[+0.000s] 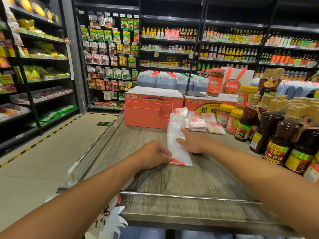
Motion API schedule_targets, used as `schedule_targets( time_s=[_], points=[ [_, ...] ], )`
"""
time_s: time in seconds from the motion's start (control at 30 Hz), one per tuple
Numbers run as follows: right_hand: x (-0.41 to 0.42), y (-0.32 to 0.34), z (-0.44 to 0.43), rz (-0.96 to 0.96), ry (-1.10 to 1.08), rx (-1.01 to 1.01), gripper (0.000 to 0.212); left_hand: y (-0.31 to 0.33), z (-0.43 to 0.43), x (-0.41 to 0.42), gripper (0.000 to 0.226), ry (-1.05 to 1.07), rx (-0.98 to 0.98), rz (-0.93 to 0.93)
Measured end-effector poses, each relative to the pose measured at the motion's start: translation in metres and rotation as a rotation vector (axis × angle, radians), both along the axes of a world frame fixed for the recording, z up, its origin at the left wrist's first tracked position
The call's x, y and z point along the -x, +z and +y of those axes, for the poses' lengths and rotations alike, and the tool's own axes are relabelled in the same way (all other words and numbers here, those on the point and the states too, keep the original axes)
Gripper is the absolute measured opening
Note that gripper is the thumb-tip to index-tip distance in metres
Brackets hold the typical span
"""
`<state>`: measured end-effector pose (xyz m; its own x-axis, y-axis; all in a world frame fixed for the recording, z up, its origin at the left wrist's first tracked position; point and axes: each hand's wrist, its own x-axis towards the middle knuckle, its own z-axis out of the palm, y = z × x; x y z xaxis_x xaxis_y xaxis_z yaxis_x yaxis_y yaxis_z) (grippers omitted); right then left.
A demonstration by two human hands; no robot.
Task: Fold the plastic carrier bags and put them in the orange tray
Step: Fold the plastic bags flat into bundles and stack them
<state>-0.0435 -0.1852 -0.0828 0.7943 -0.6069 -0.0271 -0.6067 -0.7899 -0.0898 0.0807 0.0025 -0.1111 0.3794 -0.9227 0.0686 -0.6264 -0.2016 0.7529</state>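
A white plastic carrier bag with red print lies as a long narrow strip on the wooden shelf top. My left hand pinches its near left corner. My right hand lies flat on the strip's right side, fingers straight, pressing it down. The orange tray, with several compartments, stands beyond the bag at the back left. Several folded bags sit in small stacks to the right of the tray.
Bottles of dark sauce and yellow-lidded jars crowd the right side of the shelf top. Orange cartons stand behind the tray. A metal rail runs along the near edge. An aisle floor lies to the left.
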Motion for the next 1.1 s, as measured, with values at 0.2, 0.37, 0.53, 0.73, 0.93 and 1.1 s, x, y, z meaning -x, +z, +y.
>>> schedule_targets(
  time_s=[0.2, 0.37, 0.53, 0.73, 0.93, 1.1],
  points=[
    [0.052, -0.003, 0.033, -0.197, 0.168, 0.037, 0.053, 0.0, 0.0, 0.0, 0.012, 0.005, 0.003, -0.009],
    [0.075, -0.019, 0.043, -0.082, 0.247, 0.032, 0.057, 0.0, -0.001, 0.002, 0.015, 0.008, 0.008, -0.014],
    [0.076, -0.024, 0.045, -0.026, 0.239, 0.078, 0.06, 0.003, 0.005, 0.006, 0.014, 0.023, 0.037, -0.101],
    [0.075, -0.024, 0.046, -0.014, 0.233, 0.069, 0.059, 0.004, 0.013, 0.005, 0.019, 0.024, 0.108, -0.43],
    [0.075, -0.027, 0.047, -0.014, 0.245, 0.052, 0.06, 0.004, 0.011, 0.026, 0.057, -0.299, -0.101, -0.7],
    [0.075, -0.026, 0.049, 0.081, 0.228, 0.055, 0.063, 0.001, 0.014, 0.028, 0.076, -0.38, -0.389, -0.687]
  ],
)
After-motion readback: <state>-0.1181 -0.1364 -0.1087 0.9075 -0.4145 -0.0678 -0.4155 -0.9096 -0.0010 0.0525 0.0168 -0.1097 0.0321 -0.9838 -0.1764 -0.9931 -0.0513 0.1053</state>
